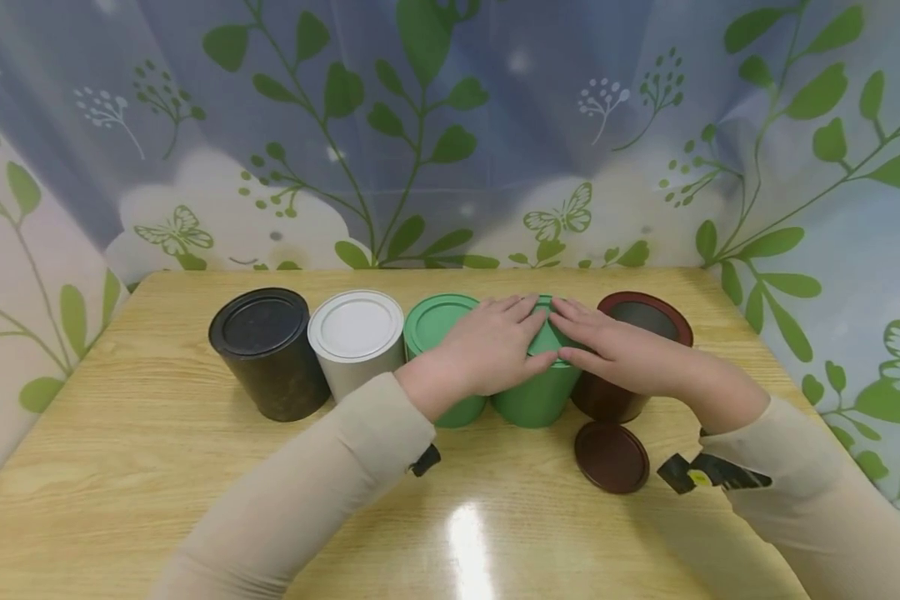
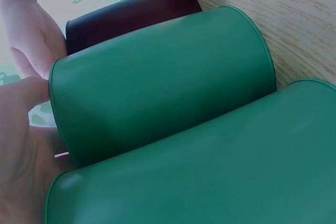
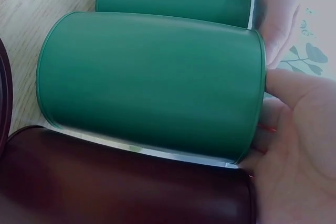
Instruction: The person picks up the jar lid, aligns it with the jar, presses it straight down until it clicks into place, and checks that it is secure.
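Head view showed five round tins in a row across the middle of the frame on a pale wooden desk (image 1: 157,467). Both hands lay flat on the lid of the fourth tin, a green tin (image 1: 536,400), just right of centre. The left hand (image 1: 495,346) pressed down on the lid with straight fingers, its wrist crossing in front of a second green tin (image 1: 438,325) that stood touching the first on its left. The right hand (image 1: 615,350) rested on the same lid from the right, fingers also straight, its fingertips (image 1: 562,310) nearly meeting those of the left hand.

A maroon tin (image 1: 607,400) stood open at the right end of the row, just beside the pressed tin, and its maroon lid (image 1: 612,457) lay flat on the desk in front of it, toward the lower right of the frame. Left of centre stood a white tin (image 1: 356,342) and a black tin (image 1: 266,350), both lidded and side by side.

From the wrist views the green wall filled the frame (the lid itself was hidden by the palms), with the maroon wall alongside.
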`<control>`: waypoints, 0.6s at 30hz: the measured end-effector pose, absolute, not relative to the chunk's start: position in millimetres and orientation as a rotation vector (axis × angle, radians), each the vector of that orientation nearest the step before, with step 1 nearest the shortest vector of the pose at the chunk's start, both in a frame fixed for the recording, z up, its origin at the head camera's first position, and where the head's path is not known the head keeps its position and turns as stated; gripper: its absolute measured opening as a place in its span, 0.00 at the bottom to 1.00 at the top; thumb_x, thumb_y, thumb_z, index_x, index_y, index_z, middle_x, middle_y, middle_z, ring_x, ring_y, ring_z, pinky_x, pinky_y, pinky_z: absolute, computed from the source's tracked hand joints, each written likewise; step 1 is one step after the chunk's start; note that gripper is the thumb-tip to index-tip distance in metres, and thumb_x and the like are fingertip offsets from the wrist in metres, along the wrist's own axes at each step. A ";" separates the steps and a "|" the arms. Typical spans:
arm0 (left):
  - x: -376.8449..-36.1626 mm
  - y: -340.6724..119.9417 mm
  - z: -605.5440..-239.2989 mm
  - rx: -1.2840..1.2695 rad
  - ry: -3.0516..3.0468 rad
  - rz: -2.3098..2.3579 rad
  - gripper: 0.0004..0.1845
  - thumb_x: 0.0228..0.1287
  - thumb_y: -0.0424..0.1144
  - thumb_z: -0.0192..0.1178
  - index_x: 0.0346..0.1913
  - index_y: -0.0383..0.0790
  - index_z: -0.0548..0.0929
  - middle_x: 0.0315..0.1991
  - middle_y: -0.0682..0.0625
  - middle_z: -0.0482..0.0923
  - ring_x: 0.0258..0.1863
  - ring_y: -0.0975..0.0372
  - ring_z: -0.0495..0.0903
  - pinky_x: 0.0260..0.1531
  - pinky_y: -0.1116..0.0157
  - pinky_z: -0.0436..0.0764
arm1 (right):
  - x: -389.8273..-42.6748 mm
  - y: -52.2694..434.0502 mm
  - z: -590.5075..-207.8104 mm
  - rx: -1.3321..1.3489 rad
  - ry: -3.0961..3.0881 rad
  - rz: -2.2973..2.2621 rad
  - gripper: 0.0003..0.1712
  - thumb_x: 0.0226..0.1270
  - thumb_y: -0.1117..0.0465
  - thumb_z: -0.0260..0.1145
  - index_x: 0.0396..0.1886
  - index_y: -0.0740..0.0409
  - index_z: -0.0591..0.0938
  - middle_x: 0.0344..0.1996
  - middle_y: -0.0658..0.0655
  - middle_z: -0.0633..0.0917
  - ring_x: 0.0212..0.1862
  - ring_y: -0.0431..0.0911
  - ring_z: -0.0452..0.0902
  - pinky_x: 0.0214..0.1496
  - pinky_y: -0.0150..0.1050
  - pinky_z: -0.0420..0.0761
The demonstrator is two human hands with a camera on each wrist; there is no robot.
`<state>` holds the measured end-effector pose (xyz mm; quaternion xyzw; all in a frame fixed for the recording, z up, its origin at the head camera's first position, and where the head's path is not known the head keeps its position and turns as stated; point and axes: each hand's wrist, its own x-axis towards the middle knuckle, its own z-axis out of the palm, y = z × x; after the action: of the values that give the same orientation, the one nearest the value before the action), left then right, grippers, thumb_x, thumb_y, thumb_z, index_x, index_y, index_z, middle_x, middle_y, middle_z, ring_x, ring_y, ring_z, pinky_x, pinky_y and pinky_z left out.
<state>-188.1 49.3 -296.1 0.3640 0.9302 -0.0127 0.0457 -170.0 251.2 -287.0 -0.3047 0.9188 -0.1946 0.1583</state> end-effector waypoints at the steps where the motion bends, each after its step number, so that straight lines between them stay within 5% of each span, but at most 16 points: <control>1: -187.9 49.6 -296.1 1.109 2.839 -0.042 0.36 0.70 0.62 0.33 0.73 0.45 0.52 0.74 0.48 0.44 0.71 0.56 0.46 0.67 0.54 0.50 | -169.9 251.2 -287.2 -0.875 2.629 -0.558 0.36 0.75 0.48 0.46 0.72 0.64 0.50 0.73 0.63 0.43 0.72 0.57 0.34 0.68 0.57 0.45; 18: -188.2 52.2 -293.5 1.101 2.832 -0.114 0.35 0.70 0.62 0.33 0.73 0.46 0.52 0.74 0.50 0.44 0.71 0.56 0.46 0.67 0.55 0.51 | -169.4 249.3 -288.0 -0.895 2.637 -0.568 0.35 0.75 0.52 0.48 0.72 0.66 0.51 0.72 0.64 0.43 0.72 0.58 0.34 0.68 0.57 0.44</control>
<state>-188.2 52.2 -293.5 0.3617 0.9302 -0.0374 0.0505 -169.4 249.3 -288.0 -0.3113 0.9175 -0.1976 0.1493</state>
